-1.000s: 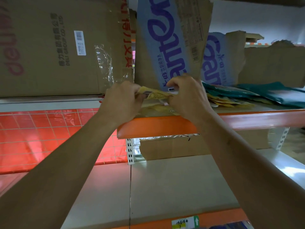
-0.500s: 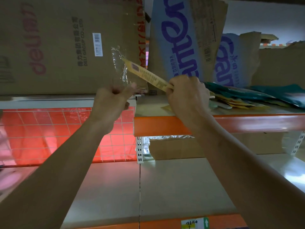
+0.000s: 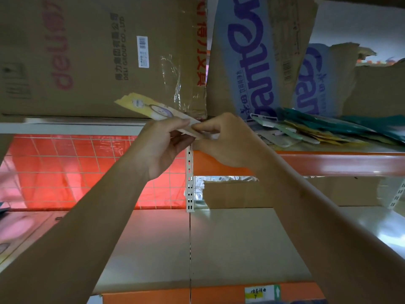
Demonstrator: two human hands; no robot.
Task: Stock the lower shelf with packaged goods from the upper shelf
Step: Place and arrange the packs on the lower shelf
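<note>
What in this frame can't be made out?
Head view, yellow packet: print blurred; near end covered by the left hand and right hand.
Head view, packet pile: count unclear; packets overlap, right edge cuts them.
Head view, shelf label: handwriting too small.

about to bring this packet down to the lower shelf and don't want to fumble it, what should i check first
1. Both the left hand and the right hand grip the yellow packet: ok.
2. Packet held clear of the pile on the upper shelf: ok.
3. Bare room on the lower shelf below the hands: ok.
4. Only one packet in the fingers: cannot tell.
</note>
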